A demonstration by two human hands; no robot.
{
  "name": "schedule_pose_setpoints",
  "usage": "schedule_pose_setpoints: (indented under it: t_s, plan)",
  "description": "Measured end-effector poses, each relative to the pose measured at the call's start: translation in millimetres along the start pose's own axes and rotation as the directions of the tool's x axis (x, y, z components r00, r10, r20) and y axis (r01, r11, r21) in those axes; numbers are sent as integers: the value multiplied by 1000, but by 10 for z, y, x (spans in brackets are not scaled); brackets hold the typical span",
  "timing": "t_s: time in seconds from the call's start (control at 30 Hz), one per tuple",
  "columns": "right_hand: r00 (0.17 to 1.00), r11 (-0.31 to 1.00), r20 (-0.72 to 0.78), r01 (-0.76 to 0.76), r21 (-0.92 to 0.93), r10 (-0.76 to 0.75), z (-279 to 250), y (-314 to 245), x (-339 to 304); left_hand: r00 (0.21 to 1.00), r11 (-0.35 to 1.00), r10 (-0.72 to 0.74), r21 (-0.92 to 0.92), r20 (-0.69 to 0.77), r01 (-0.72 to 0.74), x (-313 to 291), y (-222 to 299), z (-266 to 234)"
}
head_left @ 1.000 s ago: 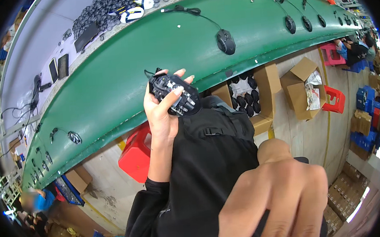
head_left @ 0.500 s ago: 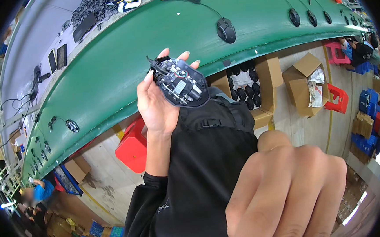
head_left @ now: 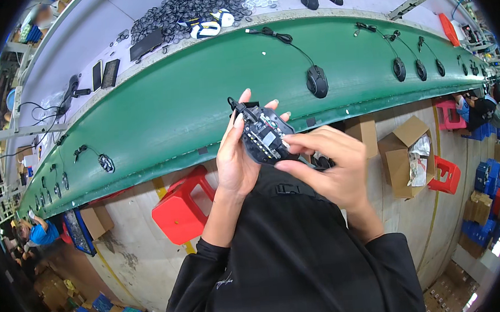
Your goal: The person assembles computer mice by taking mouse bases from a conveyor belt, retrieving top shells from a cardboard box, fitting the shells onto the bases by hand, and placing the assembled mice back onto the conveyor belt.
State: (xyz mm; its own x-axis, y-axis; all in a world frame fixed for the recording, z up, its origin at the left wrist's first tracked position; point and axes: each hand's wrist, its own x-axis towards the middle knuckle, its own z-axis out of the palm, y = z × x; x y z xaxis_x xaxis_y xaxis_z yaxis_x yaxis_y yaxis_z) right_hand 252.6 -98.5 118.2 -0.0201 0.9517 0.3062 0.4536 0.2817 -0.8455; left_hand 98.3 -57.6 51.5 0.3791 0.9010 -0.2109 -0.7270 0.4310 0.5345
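**Black plastic opened mouse (head_left: pixel 268 138), inner parts exposed, held at a green bench**

Item, principal: one computer mouse without its upper shell; circuit parts, pale and metallic, face upward; a dark cable leads off the far end. Location: in the air over the near edge of the green work surface (head_left: pixel 187 91), in front of the wearer's torso.

Left hand (head_left: pixel 236 160): palm beneath the mouse, thumb on its left edge, other fingertips showing past the far side; clamped on the piece.

Right hand (head_left: pixel 337 164): index finger and thumb apart, at the right and lower edge of the same mouse; whether they pinch anything between them cannot be told. Black sleeve on each arm.

On the green surface: one closed black mouse (head_left: pixel 317 82), cable bundled beyond it; three more dark mice (head_left: pixel 399 69) in a row to the right; one mouse with a mottled top (head_left: pixel 106 163) to the left.

On the pale ledge behind: a heap of small black rings (head_left: pixel 173 16); a flat dark slab (head_left: pixel 146 45) near it.

On the floor: a red stool (head_left: pixel 176 216), left; an open cardboard box (head_left: pixel 401 163), right, beside a second red stool (head_left: pixel 445 176).
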Motion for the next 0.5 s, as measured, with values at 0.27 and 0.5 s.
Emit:
schedule_pose_setpoints:
  t_s: [0.27,0.5]
  plan:
    - [995,999,-97,-4,-37,0,212,255,-78,997,988,72,136,-28,-67,63,-82,22]
    - [939,939,-155,-273,210,307,80,296,28,998,991,59,115,33,-63,34,-229,25]
